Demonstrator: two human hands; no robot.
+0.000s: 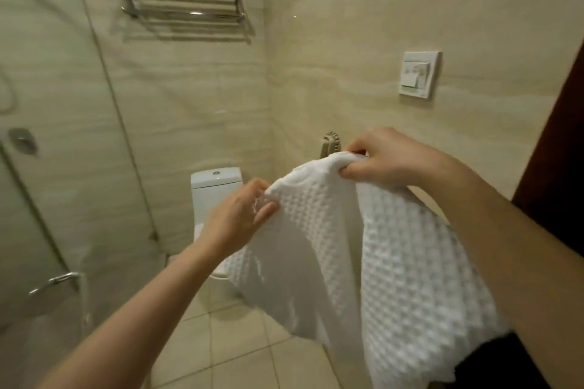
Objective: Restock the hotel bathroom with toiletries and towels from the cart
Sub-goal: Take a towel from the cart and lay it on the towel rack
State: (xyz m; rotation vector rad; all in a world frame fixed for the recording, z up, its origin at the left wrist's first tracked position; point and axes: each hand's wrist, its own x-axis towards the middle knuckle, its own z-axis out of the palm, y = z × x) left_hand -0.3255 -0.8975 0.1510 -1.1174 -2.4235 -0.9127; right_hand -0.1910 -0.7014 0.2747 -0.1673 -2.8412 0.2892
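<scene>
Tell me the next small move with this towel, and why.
Probably draw the hands apart to pull the top edge straight. The left hand and right hand pinch the towel close together, so it hangs bunched and creased between them. The rack high on the wall holds no towel, so it likely goes there once squared up.

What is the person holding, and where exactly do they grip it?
A white towel, held by its top edge: the left hand and the right hand each pinch it there, and the rest hangs down.
</scene>
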